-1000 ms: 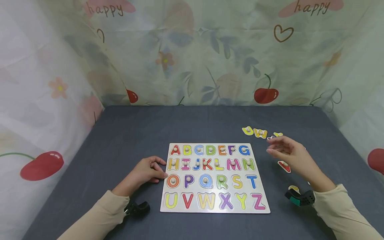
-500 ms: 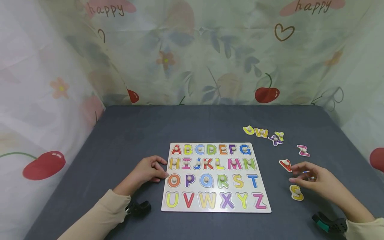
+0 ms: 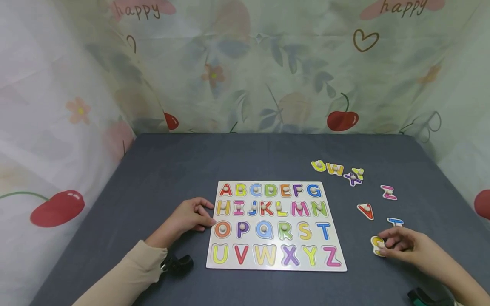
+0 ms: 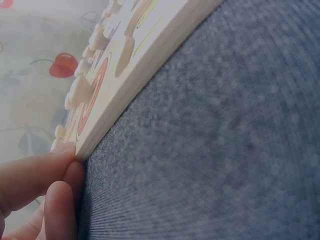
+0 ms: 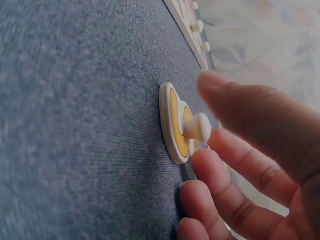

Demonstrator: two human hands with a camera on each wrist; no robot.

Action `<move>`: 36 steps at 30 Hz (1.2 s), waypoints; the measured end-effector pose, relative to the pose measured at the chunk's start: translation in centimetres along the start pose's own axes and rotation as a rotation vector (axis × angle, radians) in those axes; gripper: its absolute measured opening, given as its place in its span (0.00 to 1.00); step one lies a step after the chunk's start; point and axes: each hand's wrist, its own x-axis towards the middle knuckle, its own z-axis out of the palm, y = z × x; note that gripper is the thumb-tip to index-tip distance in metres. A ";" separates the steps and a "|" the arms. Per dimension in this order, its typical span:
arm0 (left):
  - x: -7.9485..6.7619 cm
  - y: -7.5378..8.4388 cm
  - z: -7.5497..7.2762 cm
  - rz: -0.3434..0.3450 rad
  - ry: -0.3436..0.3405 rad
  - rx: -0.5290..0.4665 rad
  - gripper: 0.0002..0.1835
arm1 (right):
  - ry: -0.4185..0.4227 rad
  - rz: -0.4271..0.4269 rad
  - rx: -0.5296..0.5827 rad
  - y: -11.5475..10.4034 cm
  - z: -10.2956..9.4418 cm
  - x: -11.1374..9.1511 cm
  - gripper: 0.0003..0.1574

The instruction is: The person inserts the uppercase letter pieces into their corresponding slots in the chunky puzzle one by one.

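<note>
A wooden alphabet puzzle board (image 3: pixel 249 240) lies on the dark table. Beside its left edge, my left hand (image 3: pixel 191 216) holds the rim; in the left wrist view the thumb (image 4: pixel 37 172) lies over the board's rim (image 4: pixel 127 102), with a fingertip below. My right hand (image 3: pixel 415 248) is at the yellow letter S piece (image 3: pixel 375 244), right of the board. In the right wrist view, the S piece (image 5: pixel 172 125) is flat on the cloth. Its wooden knob (image 5: pixel 199 127) stands between thumb and bent fingers, with the thumb visibly apart from it.
Loose pieces lie right of the board: V (image 3: pixel 366 211), Z (image 3: pixel 388 192), and T (image 3: pixel 395 222), partly behind the right hand. Farther back are U (image 3: pixel 318 165), W (image 3: pixel 334 169), Y (image 3: pixel 358 173) and X (image 3: pixel 352 179). Patterned curtains (image 3: pixel 252 72) surround the table.
My right hand has moved back toward the person, from near the X piece past the T to the S. My left hand stays at the board's edge.
</note>
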 end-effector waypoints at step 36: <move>-0.3 0.2 0.1 -0.004 0.013 0.001 0.24 | -0.090 -0.015 -0.103 -7.7 0.2 4.4 0.13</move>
